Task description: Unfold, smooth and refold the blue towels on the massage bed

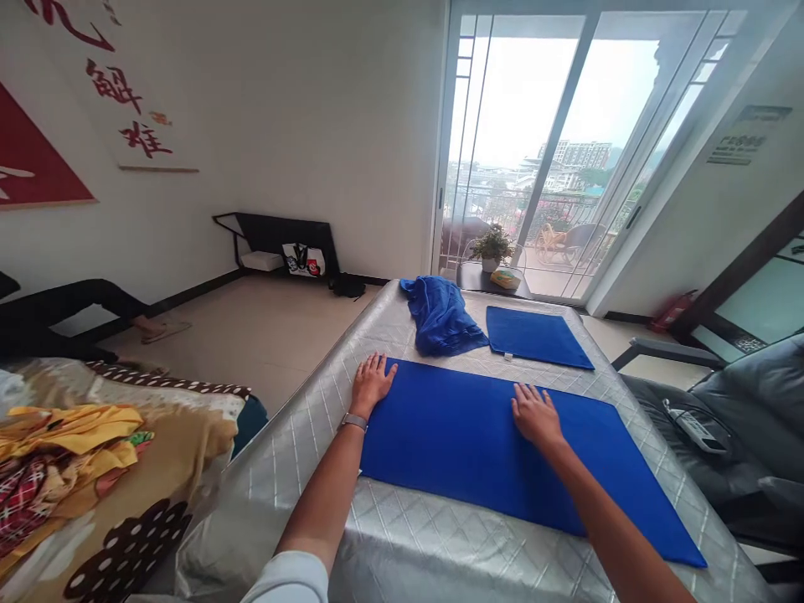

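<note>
A blue towel (452, 435) lies spread flat across the silver quilted cover (314, 444) of the table. On its far left corner rests my left hand (372, 382), open, palm down, with a band round the wrist. My right hand (533, 414) is open too, laid flat near the far edge of the same towel, right of its middle. Beyond them, a smaller folded blue towel (537, 337) with a white tag lies flat. Left of that is a crumpled blue cloth (440, 314) in a heap.
Yellow and plaid clothes (69, 452) lie piled on a patterned blanket (182, 435) at the left. A person's legs (81, 301) show behind it. A dark armchair (747, 419) holding a power strip (694, 425) stands right. A potted plant (493, 244) stands by the glass door.
</note>
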`<state>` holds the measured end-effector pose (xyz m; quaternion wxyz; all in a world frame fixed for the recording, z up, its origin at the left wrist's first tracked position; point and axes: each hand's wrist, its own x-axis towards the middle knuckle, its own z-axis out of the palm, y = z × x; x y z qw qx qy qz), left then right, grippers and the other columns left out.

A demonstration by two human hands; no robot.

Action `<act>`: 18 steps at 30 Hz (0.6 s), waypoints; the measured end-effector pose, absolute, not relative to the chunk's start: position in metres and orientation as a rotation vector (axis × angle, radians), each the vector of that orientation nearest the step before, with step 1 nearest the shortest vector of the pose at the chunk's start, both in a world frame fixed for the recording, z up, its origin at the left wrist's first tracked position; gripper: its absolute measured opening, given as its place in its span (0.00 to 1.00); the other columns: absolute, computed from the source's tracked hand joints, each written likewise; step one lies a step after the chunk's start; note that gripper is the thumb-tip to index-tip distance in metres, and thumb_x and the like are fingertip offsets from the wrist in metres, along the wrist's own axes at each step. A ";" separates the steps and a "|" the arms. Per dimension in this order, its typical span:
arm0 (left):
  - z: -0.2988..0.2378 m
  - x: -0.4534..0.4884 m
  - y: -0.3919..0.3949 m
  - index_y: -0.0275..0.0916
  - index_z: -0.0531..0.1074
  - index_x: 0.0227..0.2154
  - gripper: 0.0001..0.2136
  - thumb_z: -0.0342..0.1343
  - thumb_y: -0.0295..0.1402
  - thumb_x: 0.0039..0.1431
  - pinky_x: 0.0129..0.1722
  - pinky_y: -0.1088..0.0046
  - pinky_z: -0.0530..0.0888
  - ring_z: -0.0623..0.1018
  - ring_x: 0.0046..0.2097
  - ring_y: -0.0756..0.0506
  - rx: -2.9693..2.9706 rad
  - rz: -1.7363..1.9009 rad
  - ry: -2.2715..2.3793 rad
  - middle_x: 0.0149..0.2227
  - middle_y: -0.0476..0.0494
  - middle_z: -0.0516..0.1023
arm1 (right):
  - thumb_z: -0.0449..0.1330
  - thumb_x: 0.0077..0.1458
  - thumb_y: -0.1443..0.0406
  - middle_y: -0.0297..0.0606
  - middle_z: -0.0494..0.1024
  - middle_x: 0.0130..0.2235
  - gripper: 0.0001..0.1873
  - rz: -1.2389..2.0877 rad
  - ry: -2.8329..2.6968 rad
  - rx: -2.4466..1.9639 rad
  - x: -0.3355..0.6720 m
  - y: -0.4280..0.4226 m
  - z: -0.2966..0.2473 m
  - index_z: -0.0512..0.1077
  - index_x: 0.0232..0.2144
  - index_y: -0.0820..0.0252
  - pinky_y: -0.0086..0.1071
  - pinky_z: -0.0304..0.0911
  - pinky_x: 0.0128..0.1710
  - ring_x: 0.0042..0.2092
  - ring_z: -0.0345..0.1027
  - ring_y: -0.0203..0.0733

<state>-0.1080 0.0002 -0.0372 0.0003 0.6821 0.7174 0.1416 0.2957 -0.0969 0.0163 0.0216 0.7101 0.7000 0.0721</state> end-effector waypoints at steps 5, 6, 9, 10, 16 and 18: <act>-0.040 -0.109 0.000 0.35 0.58 0.69 0.31 0.37 0.49 0.72 0.71 0.57 0.50 0.56 0.72 0.40 2.173 0.436 2.264 0.71 0.36 0.56 | 0.34 0.70 0.53 0.39 0.49 0.73 0.35 -0.101 2.319 2.170 0.234 -0.078 -0.002 0.49 0.72 0.64 0.44 0.35 0.71 0.73 0.39 0.44; -0.040 -0.109 0.001 0.35 0.58 0.69 0.31 0.37 0.49 0.72 0.71 0.57 0.50 0.56 0.72 0.40 2.182 0.433 2.266 0.71 0.36 0.57 | 0.34 0.70 0.52 0.39 0.48 0.73 0.36 -0.129 2.307 2.180 0.236 -0.076 -0.005 0.48 0.72 0.64 0.43 0.34 0.72 0.74 0.37 0.44; -0.043 -0.111 0.001 0.36 0.59 0.69 0.30 0.37 0.49 0.72 0.70 0.57 0.51 0.57 0.72 0.40 2.202 0.439 2.271 0.71 0.36 0.58 | 0.33 0.70 0.51 0.36 0.46 0.74 0.37 -0.144 2.269 2.201 0.266 -0.075 -0.012 0.46 0.73 0.63 0.43 0.32 0.72 0.74 0.35 0.42; -0.044 -0.111 0.002 0.36 0.59 0.68 0.30 0.37 0.49 0.72 0.70 0.57 0.51 0.57 0.71 0.40 2.207 0.443 2.271 0.71 0.36 0.58 | 0.33 0.69 0.50 0.36 0.46 0.74 0.37 -0.133 2.245 2.217 0.283 -0.076 -0.014 0.47 0.73 0.63 0.43 0.32 0.72 0.74 0.35 0.42; -0.046 -0.112 0.005 0.35 0.59 0.69 0.30 0.38 0.48 0.72 0.70 0.56 0.51 0.57 0.71 0.39 2.185 0.431 2.273 0.71 0.35 0.58 | 0.34 0.69 0.53 0.42 0.47 0.74 0.37 -0.051 1.947 2.443 0.419 -0.092 -0.021 0.47 0.72 0.67 0.44 0.35 0.72 0.74 0.37 0.44; -0.046 -0.113 0.006 0.35 0.59 0.69 0.30 0.38 0.48 0.72 0.70 0.55 0.51 0.57 0.71 0.39 2.178 0.418 2.274 0.71 0.35 0.57 | 0.33 0.68 0.53 0.44 0.46 0.74 0.38 -0.057 1.821 2.549 0.459 -0.098 -0.023 0.47 0.72 0.70 0.45 0.36 0.71 0.74 0.37 0.47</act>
